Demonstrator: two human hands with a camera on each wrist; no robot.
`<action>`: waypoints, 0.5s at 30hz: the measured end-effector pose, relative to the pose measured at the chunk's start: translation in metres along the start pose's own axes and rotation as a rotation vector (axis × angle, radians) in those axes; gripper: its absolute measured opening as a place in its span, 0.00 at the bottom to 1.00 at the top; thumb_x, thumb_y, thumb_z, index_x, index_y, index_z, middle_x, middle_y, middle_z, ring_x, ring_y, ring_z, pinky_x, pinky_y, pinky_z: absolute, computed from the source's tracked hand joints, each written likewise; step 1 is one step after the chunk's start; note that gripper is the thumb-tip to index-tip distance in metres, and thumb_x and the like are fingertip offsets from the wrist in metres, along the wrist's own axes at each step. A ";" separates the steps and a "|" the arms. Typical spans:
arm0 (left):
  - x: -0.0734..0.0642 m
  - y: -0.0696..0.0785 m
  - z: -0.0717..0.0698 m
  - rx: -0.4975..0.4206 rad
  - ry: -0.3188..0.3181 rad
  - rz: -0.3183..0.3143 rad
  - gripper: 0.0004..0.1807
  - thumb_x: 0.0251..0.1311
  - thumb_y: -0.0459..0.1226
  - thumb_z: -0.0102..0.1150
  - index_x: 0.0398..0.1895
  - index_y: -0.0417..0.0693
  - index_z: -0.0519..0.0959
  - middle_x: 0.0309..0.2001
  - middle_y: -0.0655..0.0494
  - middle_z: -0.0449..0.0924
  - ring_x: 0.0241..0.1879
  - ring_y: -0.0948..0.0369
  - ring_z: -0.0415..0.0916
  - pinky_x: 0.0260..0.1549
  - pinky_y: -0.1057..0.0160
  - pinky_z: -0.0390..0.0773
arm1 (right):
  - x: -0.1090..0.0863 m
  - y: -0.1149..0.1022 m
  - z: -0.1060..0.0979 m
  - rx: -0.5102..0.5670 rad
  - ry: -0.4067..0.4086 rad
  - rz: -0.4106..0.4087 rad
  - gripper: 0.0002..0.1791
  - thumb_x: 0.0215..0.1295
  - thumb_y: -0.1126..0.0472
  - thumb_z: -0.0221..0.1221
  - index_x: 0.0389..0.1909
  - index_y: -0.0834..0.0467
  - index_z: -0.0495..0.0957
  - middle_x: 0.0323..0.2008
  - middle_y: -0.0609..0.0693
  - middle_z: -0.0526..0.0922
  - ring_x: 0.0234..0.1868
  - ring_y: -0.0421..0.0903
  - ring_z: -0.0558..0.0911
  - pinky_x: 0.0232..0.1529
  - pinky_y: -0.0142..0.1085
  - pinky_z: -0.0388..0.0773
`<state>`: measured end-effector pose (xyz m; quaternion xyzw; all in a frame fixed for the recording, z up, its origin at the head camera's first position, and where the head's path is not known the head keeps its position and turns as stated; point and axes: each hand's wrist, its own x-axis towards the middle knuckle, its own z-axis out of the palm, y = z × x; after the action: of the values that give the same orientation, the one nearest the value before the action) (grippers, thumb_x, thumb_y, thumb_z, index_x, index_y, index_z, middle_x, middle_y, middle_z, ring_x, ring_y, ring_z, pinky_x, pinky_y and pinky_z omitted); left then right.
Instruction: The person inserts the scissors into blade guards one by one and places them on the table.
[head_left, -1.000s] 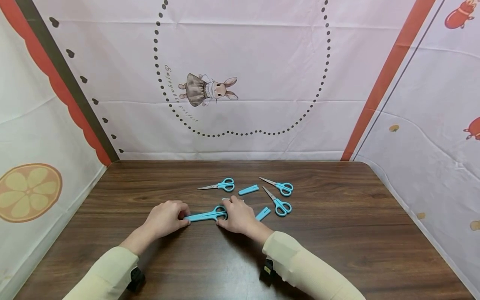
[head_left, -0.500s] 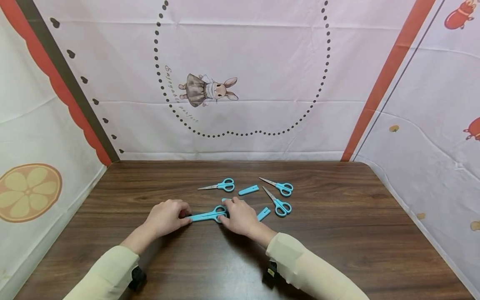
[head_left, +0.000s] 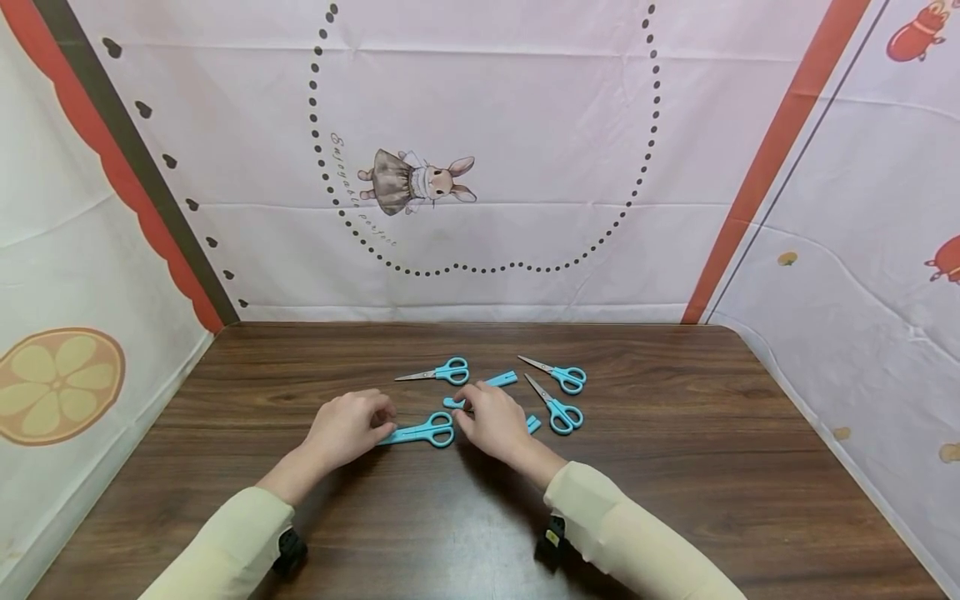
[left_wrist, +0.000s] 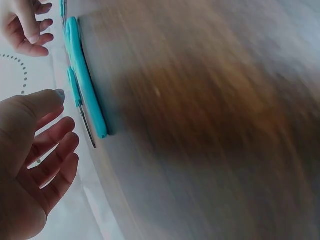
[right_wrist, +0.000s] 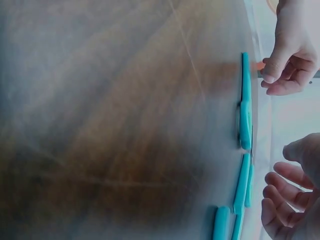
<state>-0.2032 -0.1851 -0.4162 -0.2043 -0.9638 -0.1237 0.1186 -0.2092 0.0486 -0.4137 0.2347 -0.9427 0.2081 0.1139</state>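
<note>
Capped light-blue scissors (head_left: 424,432) lie on the brown table, their handle rings towards the right. My left hand (head_left: 347,429) is over the capped end and hides it in the head view. In the left wrist view my left hand (left_wrist: 45,155) is lifted off the scissors (left_wrist: 89,82), its loosely bent fingers holding nothing. My right hand (head_left: 495,419) hovers just right of the handle rings, above a light-blue scissor cap (head_left: 452,402) that it partly covers. The right wrist view shows relaxed fingers on my right hand (right_wrist: 292,195), with a gap under them.
Uncapped scissors (head_left: 452,370) lie behind my hands, and two more pairs, the rear scissors (head_left: 572,379) and the nearer scissors (head_left: 564,415), lie to the right. Two other caps, a rear cap (head_left: 504,379) and a front cap (head_left: 533,424), are partly behind my right hand. Printed cloth (head_left: 525,208) surrounds the table (head_left: 712,467).
Both hands have let go of the capped scissors and lifted. The right hand has drawn away to the right, and the left has shifted slightly right over the cap end. The scissors stay in place.
</note>
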 end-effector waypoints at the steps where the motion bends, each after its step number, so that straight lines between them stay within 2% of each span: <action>1: 0.001 0.001 0.000 -0.003 0.006 0.003 0.06 0.43 0.44 0.64 0.24 0.60 0.77 0.24 0.70 0.72 0.23 0.71 0.69 0.19 0.67 0.68 | 0.001 0.001 -0.001 0.003 0.004 0.001 0.10 0.56 0.53 0.56 0.38 0.50 0.77 0.30 0.44 0.76 0.23 0.37 0.71 0.15 0.27 0.63; 6: 0.008 0.006 0.003 -0.030 0.027 0.008 0.06 0.43 0.43 0.64 0.26 0.59 0.78 0.25 0.69 0.73 0.24 0.70 0.70 0.19 0.68 0.68 | 0.006 0.007 -0.006 -0.002 0.034 0.023 0.08 0.56 0.54 0.56 0.37 0.50 0.77 0.30 0.44 0.77 0.20 0.36 0.70 0.14 0.27 0.62; 15: 0.020 0.012 0.005 -0.053 0.042 -0.006 0.06 0.45 0.43 0.63 0.28 0.58 0.79 0.27 0.67 0.75 0.26 0.69 0.73 0.21 0.66 0.70 | 0.011 0.015 -0.014 0.006 0.080 0.029 0.06 0.56 0.56 0.56 0.34 0.50 0.78 0.29 0.43 0.76 0.19 0.35 0.70 0.20 0.28 0.66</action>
<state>-0.2166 -0.1655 -0.4133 -0.2017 -0.9581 -0.1540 0.1331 -0.2249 0.0625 -0.4033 0.2130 -0.9400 0.2219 0.1478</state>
